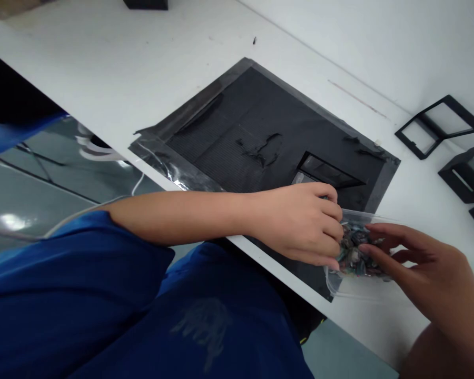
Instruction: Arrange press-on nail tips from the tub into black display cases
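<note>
My left hand (304, 223) reaches in from the left with its fingers curled over the near-left rim of a clear plastic container (334, 281). Inside lies a heap of small crumpled-looking pieces (353, 252) in grey, green and reddish tones; their kind is too small to tell. From the right, my right hand (414, 258) dips into the container, thumb and fingers apart at the heap, with nothing visibly held. Just beyond my left hand, a black frame with a clear pane (332, 171) lies on a black mat (229, 137), partly covered by that hand.
The mat is taped to a white table (102, 68) and is torn in places. At the right stand an open black hinged frame (426, 123) and more black frames (464, 173). A black box (146, 4) sits at the far edge. A white cable (138, 184) hangs below the table's edge.
</note>
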`<state>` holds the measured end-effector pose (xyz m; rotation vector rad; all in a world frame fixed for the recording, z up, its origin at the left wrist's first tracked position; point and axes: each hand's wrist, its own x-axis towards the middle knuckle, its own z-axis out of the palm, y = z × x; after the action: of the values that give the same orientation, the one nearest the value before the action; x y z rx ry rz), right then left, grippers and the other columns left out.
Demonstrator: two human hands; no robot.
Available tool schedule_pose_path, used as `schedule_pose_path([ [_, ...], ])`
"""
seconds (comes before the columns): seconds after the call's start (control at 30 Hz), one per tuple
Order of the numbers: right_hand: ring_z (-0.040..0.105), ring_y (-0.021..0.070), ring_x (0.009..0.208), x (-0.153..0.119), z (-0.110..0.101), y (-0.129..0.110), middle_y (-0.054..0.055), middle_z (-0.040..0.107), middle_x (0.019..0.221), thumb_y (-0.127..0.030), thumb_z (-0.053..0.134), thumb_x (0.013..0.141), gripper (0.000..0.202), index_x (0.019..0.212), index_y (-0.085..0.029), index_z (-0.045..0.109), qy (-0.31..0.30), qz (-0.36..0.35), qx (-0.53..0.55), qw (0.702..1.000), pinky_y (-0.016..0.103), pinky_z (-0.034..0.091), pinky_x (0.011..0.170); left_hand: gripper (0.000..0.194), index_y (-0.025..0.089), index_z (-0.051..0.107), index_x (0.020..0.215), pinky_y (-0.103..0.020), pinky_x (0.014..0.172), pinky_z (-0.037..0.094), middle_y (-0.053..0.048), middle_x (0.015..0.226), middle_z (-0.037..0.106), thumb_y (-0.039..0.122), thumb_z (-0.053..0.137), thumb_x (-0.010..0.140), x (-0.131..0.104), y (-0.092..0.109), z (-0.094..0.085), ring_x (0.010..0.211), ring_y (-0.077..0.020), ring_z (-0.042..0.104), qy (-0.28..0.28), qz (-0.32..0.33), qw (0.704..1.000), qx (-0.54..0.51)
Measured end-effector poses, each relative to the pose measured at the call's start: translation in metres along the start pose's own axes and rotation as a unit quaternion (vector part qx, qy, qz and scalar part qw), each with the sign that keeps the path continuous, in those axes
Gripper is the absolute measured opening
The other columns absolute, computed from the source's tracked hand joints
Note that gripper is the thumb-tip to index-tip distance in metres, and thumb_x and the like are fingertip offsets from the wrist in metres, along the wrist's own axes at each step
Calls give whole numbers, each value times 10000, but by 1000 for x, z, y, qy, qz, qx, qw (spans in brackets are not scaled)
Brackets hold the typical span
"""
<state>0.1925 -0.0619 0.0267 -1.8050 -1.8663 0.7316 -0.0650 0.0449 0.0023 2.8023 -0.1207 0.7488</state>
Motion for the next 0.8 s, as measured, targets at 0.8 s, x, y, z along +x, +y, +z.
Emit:
schedule_pose_path([
  [0.8,743,199,860,-9,-3,1,23,772,978,-128,802,770,294,1019,-283,787,94,-87,136,982,265,656,728,359,314,772,964,-362,1039,429,11,984,803,480,458,1020,3,-1,-3,997,-170,702,-63,-52,994,-68],
])
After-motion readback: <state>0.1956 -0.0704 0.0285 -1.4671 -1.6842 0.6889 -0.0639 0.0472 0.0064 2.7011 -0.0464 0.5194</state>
